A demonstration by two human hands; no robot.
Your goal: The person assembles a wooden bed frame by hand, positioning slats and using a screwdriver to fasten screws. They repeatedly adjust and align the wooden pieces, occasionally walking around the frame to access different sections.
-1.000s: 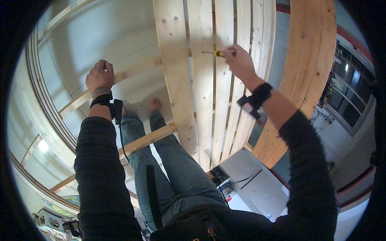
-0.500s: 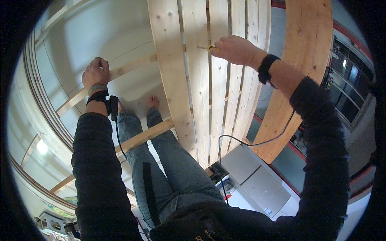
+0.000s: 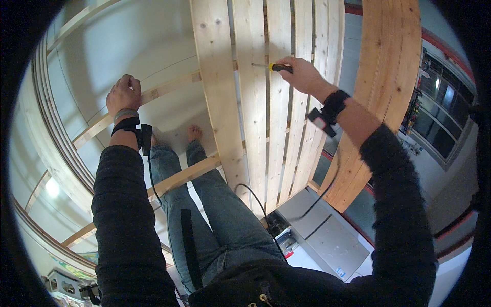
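My right hand (image 3: 305,77) grips a screwdriver (image 3: 281,67) by its yellow and black handle. Its thin shaft points left, and the tip lies over the second pale wooden slat (image 3: 250,92). Further left, my left hand (image 3: 124,95) is closed with the fingers curled in, beside the end of a wooden crossbar (image 3: 171,87). Whatever those fingers hold, if anything, is hidden. Several slats lie side by side with narrow gaps, on crossbars running underneath.
My legs stand between the crossbars, one of them (image 3: 189,174) passing over my jeans. A stacked wooden side rail (image 3: 51,123) curves along the left. To the right are a browner plank (image 3: 386,77) and a grey box (image 3: 337,245). A black cable (image 3: 255,197) loops from my right wrist.
My right hand has turned and shifted slightly right and down, exposing the screwdriver's handle. The cable has swung with the wrist. My left hand has hardly moved.
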